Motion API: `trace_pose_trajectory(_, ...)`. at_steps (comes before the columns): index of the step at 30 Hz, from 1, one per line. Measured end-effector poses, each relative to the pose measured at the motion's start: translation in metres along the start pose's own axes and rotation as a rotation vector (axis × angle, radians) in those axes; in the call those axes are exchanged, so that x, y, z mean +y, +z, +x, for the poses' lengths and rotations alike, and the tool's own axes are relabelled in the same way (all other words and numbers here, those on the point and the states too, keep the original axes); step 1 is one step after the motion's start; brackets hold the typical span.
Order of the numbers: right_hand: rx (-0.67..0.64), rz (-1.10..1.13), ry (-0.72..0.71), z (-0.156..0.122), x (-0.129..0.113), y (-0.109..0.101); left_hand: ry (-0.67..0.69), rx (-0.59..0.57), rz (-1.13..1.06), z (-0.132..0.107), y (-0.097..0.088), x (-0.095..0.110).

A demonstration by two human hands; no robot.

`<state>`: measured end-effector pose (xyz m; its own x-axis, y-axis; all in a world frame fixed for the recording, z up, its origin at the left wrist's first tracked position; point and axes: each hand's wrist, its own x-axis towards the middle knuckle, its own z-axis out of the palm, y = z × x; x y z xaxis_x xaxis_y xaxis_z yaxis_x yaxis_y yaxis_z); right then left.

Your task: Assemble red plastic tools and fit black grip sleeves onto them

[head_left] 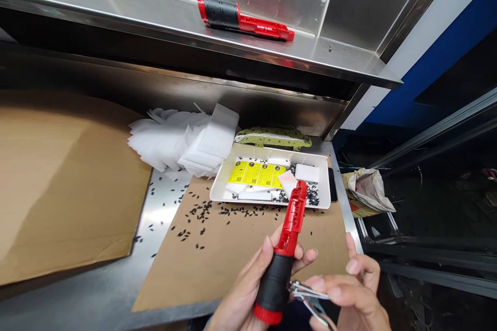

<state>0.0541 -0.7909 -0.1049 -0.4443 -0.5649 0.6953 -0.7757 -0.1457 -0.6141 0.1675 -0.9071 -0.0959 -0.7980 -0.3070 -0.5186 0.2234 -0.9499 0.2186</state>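
Note:
My left hand [248, 279] is wrapped round a red and black plastic tool housing [276, 279], its narrow red end pointing up and away. In my right hand [355, 289] is a pair of nail clippers [310, 292], pinched between thumb and fingers. The clippers' jaws meet the right side of the black barrel; whether they bite on something there is too small to tell. Beyond the hands stands a white plastic tray [272, 202] with yellow label stickers [256, 173], white foam pieces and small black parts.
Small black pieces [200, 212] lie scattered over the cardboard sheet [166, 279]. A cardboard box [70, 176] stands left, beside white foam sheets [209, 145]. A green strip [275, 138] lies behind the tray. A similar housing [240, 18] rests on the metal shelf [147, 10]. A paper bag [368, 191] is right.

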Motion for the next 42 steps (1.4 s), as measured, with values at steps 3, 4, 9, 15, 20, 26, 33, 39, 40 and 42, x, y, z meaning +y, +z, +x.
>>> trace_pose_trajectory(3, -0.095, -0.069, -0.075, 0.001, -0.003, 0.005, -0.005, -0.022, -0.018, 0.0, 0.0, 0.0)
trace_pose_trajectory(4, -0.122, -0.081, -0.099, 0.001, -0.003, 0.005, -0.004, -0.029, -0.018, 0.001, -0.001, 0.0)
trace_pose_trajectory(9, -0.152, -0.109, -0.113, -0.003, 0.0, 0.001, 0.023, -0.036, -0.001, 0.001, -0.003, -0.001)
trace_pose_trajectory(15, -0.126, -0.149, -0.132, -0.004, 0.002, 0.002, 0.062, 0.032, 0.024, -0.002, 0.003, -0.002)
trace_pose_trajectory(20, -0.063, -0.131, -0.093, -0.002, -0.003, 0.011, 0.081, 0.075, 0.054, -0.004, 0.01, -0.002)
trace_pose_trajectory(26, 0.038, -0.09, -0.015, -0.002, -0.01, 0.019, 0.071, 0.104, 0.101, -0.004, 0.013, -0.001)
trace_pose_trajectory(33, -0.131, -0.143, -0.116, -0.001, 0.002, 0.005, 0.071, 0.024, 0.086, 0.001, -0.001, -0.002)
trace_pose_trajectory(39, -0.073, 0.064, 0.019, -0.006, 0.012, -0.005, 0.035, -0.046, 0.083, 0.002, 0.0, 0.0)
trace_pose_trajectory(40, -0.084, 0.052, 0.011, -0.006, 0.013, -0.008, 0.027, -0.027, 0.068, 0.002, 0.001, 0.0)
trace_pose_trajectory(42, -0.144, -0.013, -0.068, -0.006, 0.015, -0.014, 0.011, -0.004, 0.034, 0.0, 0.003, 0.001)
